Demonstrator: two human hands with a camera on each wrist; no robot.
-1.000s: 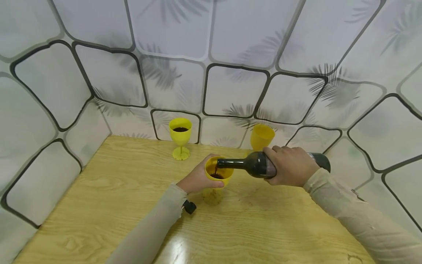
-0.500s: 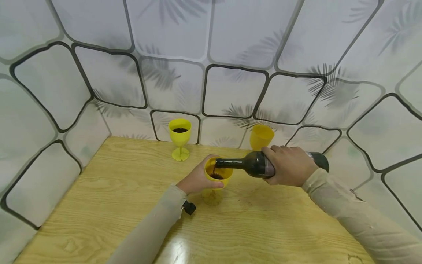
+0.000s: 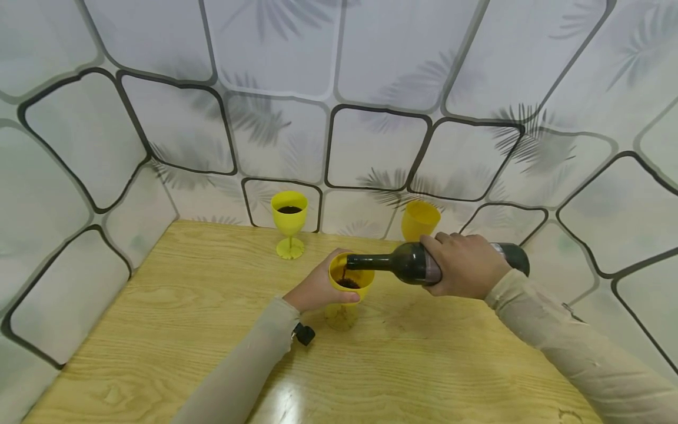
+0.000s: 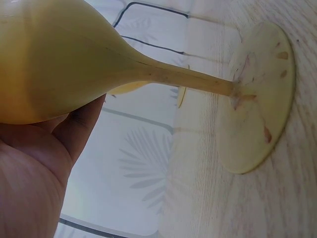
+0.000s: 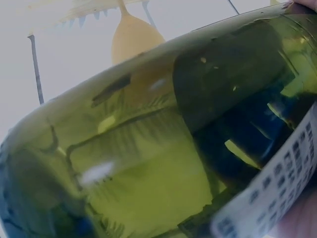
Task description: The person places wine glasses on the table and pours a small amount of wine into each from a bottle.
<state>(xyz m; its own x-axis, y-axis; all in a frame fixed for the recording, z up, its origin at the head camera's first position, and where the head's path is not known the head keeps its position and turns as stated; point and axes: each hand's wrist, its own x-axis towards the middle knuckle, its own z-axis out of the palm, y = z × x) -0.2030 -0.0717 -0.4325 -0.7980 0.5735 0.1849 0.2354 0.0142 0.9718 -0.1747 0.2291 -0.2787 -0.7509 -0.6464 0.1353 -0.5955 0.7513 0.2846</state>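
Note:
My left hand (image 3: 316, 287) grips the bowl of a yellow goblet (image 3: 364, 290), whose round foot (image 4: 262, 114) stands on the wooden table in the left wrist view. Dark liquid (image 3: 348, 283) lies inside its bowl. With my right hand (image 3: 468, 266) I hold a dark green wine bottle (image 3: 410, 264) nearly level, its neck over the goblet's rim. A thin dark stream runs from the mouth into the bowl. In the right wrist view the see-through green bottle (image 5: 143, 168) fills most of the picture, with a white printed label (image 5: 277, 188); little of the hand shows there.
A second yellow goblet (image 3: 289, 221) with dark liquid stands at the back left of the table (image 3: 201, 306). Behind the bottle stands an orange-yellow goblet (image 3: 421, 221), its lower part hidden. Patterned walls (image 3: 286, 135) close off the back and sides.
Both hands, the goblet and the bottle stay almost where they were. The bottle's mouth has shifted very slightly left, and the dark stream keeps running into the goblet.

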